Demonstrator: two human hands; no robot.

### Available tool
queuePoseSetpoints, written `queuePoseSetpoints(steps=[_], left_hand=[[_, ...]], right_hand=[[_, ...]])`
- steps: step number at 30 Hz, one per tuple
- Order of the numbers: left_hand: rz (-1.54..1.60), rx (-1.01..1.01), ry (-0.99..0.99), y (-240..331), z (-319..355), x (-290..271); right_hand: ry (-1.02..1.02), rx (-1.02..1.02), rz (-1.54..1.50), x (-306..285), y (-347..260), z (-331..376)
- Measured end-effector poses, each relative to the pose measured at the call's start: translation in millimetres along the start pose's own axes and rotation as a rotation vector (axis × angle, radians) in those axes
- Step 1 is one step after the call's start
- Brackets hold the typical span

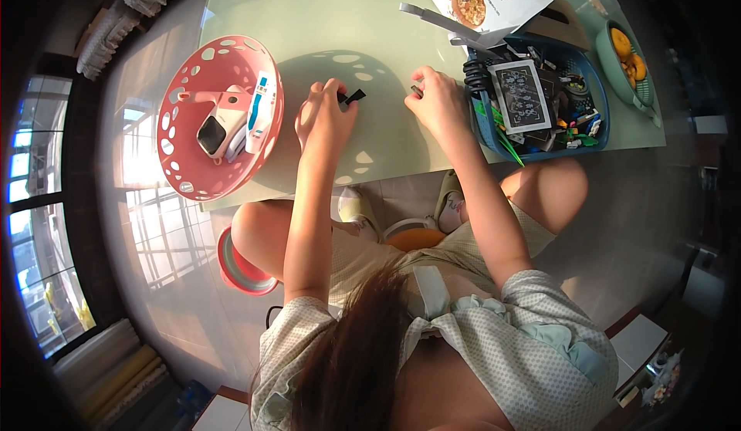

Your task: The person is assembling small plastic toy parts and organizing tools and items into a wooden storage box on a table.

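Over the pale green tabletop (293, 6), my left hand (326, 114) is closed on a small black flat piece (355, 97) that sticks out between thumb and fingers. It looks like a toy building-block part, but its exact kind cannot be made out. My right hand (437, 101) pinches a tiny dark piece (417, 91), mostly hidden by the fingertips. The hands are apart from each other. Close by on the right stands a blue basket (532, 155) of loose building-block pieces, with a dark printed card with a white border (522, 96) on top.
At left, a pink basket with holes (174, 165) holds a pink-and-white device (224, 126) and a white-and-blue stick-shaped item (259, 113). A white printed package (494, 3) lies behind the blue basket. A green basket (647, 95) with orange-yellow fruit (620, 43) stands at far right.
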State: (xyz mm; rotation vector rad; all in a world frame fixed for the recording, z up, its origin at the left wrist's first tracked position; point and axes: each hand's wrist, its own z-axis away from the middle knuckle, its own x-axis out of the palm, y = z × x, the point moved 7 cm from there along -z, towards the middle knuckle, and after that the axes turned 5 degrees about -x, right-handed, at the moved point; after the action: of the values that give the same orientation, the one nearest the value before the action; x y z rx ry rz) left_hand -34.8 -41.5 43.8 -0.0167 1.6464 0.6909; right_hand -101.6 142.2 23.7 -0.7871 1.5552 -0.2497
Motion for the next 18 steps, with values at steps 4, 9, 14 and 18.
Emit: queuePoseSetpoints(steps=[4, 9, 14, 18], left_hand=[[0.006, -0.013, -0.009, -4.1, -2.9, 2.5], [-0.009, 0.124, -0.081, 7.5, -2.2, 3.0], [0.036, 0.187, -0.152, 20.4, 3.5, 4.9], [0.07, 0.213, -0.2, 24.7, 4.6, 10.9]], right_hand=[[-0.026, 0.003, 0.011, 0.6, -0.3, -0.6], [-0.04, 0.002, -0.021, 2.7, 0.1, 0.6], [-0.027, -0.032, -0.083, 3.7, -5.9, 3.2], [-0.015, -0.09, -0.121, 4.8, -9.2, 5.1]])
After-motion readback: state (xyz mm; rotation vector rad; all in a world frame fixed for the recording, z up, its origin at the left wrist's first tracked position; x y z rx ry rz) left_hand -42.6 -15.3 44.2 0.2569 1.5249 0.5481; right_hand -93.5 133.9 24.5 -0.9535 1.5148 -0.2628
